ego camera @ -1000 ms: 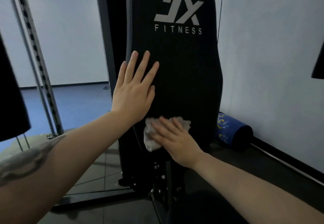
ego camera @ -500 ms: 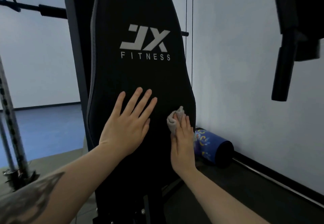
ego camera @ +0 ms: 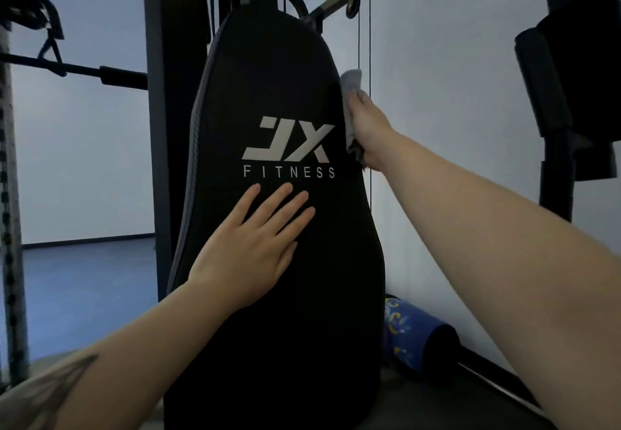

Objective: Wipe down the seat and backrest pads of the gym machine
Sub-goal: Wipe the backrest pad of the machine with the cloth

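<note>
The black backrest pad [ego camera: 268,86] stands upright in the middle of the view, with a white JX FITNESS logo on it. My left hand [ego camera: 250,244] lies flat on the pad just below the logo, fingers spread, holding nothing. My right hand [ego camera: 368,130] presses a grey cloth [ego camera: 350,85] against the pad's upper right edge, beside the logo. The cloth sticks out above my fingers and runs down along the edge under my palm. The seat pad is out of view.
Thin cables [ego camera: 369,43] hang just right of the pad, behind my right hand. A black padded arm [ego camera: 564,93] of the machine hangs at the right. A blue rolled mat [ego camera: 416,335] lies on the floor by the wall. A black bar [ego camera: 84,70] crosses at the left.
My right hand has slid the cloth up the pad's right edge, from low on the pad to level with the logo. The view has tilted upward. My left hand stays flat on the pad.
</note>
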Available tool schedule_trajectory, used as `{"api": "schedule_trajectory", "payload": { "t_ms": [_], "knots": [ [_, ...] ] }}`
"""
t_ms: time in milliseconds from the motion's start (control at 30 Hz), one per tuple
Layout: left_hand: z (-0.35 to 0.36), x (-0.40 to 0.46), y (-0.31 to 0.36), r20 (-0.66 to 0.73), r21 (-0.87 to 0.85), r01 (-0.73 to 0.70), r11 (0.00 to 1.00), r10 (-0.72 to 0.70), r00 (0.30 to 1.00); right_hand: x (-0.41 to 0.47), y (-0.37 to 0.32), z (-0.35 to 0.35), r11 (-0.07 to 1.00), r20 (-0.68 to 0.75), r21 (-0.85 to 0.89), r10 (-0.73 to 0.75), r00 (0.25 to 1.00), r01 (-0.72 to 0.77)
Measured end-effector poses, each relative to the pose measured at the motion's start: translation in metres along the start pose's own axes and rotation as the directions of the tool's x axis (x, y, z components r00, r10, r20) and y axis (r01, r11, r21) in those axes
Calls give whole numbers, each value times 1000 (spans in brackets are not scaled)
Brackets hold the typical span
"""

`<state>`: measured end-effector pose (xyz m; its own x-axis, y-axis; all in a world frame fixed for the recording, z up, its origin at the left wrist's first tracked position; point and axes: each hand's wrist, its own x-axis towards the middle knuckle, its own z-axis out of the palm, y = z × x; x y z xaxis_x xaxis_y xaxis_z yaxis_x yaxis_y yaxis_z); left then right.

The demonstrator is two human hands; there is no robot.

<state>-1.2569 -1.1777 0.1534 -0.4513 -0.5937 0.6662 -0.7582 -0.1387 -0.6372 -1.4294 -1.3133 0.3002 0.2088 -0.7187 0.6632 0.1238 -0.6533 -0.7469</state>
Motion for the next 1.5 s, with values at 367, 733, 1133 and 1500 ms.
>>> {"api": "schedule_trajectory", "payload": {
  "t_ms": [367,733,1133,1500],
  "knots": [
    [-3,-2,2,26,35,-2,999,1,1000,-77,78,-18,962,-94,-46,264,960,-269],
    [1,-2,3,-1,66,6,998,-6,1000,-90,111,-15,979,-133,-178,80,988,-103],
    [9,-7,19,-40,3,95,995,-95,995,-192,192,-10,934,-336,72,353,874,-349],
    [29,-78,80,65,-67,-23,997,28,997,-217,202,-1,784,-296,374,607,737,-495]
  ]
}}
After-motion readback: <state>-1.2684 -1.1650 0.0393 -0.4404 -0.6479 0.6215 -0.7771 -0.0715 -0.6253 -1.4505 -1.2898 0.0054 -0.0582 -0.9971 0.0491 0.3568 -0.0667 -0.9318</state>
